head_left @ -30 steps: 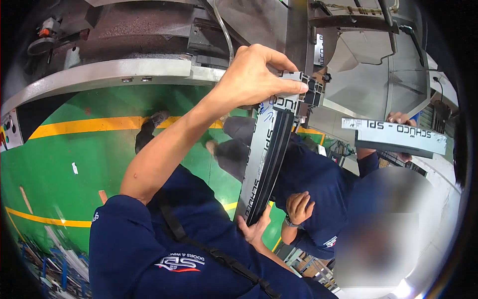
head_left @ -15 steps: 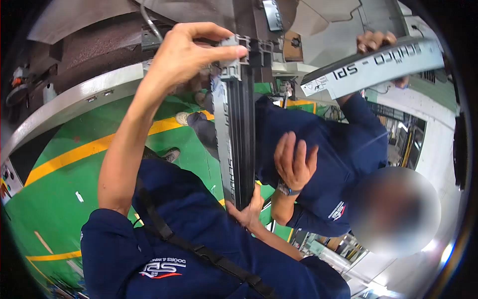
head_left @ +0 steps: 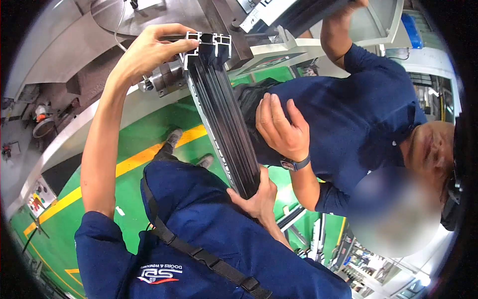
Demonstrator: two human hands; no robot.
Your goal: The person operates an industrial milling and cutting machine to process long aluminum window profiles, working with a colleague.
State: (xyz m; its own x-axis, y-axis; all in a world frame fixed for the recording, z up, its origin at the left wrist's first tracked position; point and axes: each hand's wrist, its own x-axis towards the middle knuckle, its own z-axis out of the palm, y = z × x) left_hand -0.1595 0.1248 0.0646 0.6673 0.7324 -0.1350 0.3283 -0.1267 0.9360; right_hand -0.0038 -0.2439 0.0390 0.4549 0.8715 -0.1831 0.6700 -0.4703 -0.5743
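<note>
Left fingers (head_left: 184, 46) narrowly pinch profile (head_left: 222, 119) | right fingers (head_left: 267, 185), wider apart, clasp its near end

Bright, whitish light is filling the room around me, and a lamp (head_left: 424, 281) is glaring at lower right. The green floor (head_left: 149, 124) is showing vividly. One end of the profile (head_left: 216, 42) is gleaming. The wide lens is bowing the machine's pale edge (head_left: 157, 103), and blackness is swallowing the corners. A round, milky blur is smudging the area beside a co-worker's sleeve (head_left: 332, 197).
</note>
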